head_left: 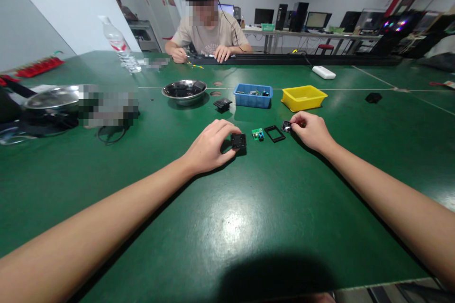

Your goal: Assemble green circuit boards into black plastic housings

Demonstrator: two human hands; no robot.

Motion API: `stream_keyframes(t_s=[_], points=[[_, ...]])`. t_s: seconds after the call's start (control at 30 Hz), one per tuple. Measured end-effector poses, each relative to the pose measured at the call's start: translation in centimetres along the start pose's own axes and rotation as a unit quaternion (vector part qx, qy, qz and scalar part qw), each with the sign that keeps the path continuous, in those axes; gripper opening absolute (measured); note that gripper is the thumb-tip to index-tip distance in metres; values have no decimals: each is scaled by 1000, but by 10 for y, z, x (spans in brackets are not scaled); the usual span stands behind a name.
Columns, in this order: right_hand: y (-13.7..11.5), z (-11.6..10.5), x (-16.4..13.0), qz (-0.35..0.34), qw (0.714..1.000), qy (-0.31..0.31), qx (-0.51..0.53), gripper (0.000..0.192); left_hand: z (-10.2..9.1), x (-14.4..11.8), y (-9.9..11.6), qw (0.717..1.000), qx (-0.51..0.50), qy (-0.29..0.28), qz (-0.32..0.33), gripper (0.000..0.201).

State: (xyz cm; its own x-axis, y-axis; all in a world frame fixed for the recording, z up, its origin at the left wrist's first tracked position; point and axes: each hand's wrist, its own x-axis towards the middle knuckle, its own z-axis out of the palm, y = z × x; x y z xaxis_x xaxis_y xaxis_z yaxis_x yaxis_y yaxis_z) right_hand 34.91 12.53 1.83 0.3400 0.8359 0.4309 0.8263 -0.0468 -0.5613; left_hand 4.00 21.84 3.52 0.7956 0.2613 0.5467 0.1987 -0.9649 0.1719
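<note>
My left hand (212, 144) rests on the green table (249, 208) with its fingers closed on a small black square housing (238, 141). My right hand (311, 130) pinches a small black part (286, 126) at the table surface. Between the two hands lie a small green circuit board (258, 133) and a thin black square frame (274, 133), both flat on the table and touched by neither hand.
Farther back stand a metal bowl (184, 90), a black part (222, 104), a blue bin (253, 96) and a yellow bin (304, 97). A water bottle (119, 44) and a white block (323, 72) lie beyond. Across the table a seated person (208, 32) works.
</note>
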Motion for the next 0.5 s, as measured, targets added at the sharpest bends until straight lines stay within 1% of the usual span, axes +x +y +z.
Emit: stream_keyframes(t_s=[0.2, 0.37, 0.5], points=[[1, 1, 0, 3, 1000, -1, 3, 8, 1, -1, -1, 1000, -20, 14, -1, 18], [3, 1, 0, -2, 1000, 0, 2, 8, 3, -3, -2, 998, -51, 5, -23, 27], [2, 1, 0, 0, 1000, 0, -2, 8, 2, -4, -2, 999, -28, 2, -25, 25]])
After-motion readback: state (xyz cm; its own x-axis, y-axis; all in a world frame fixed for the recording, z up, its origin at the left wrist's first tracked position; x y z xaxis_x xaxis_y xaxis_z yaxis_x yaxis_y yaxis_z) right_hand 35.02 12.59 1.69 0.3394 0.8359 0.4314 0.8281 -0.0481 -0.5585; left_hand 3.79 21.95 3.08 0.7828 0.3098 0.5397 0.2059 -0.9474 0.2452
